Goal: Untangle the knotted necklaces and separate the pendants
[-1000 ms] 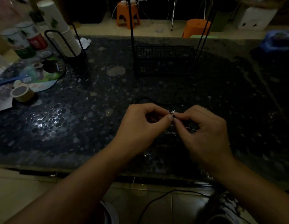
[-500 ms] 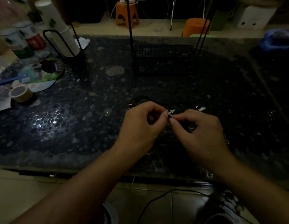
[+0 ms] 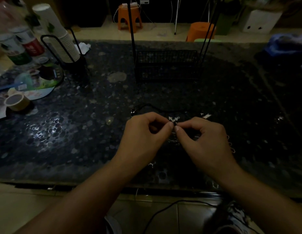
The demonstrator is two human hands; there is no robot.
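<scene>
A tangle of thin necklaces lies on the dark stone table (image 3: 96, 149) in dim light. Its small silver knot (image 3: 173, 119) shows just above my fingertips. My left hand (image 3: 143, 137) and my right hand (image 3: 204, 141) meet at the middle, each pinching the knot between thumb and forefinger. A black cord (image 3: 153, 106) loops away behind my left hand. Silver chain links (image 3: 231, 146) trail out to the right of my right hand, and a small silver pendant (image 3: 206, 116) lies just beyond it. The strands under my palms are hidden.
A black wire basket (image 3: 167, 65) stands at the table's middle back. A stack of paper cups in a black holder (image 3: 62, 43), cans (image 3: 20, 48), a round fan (image 3: 33, 80) and a tape roll (image 3: 16, 101) crowd the left. Orange stools (image 3: 129, 16) stand on the floor beyond.
My hands stay pinched together on the knot, with only small shifts of the fingertips. The silver knot now shows a little more above my fingers.
</scene>
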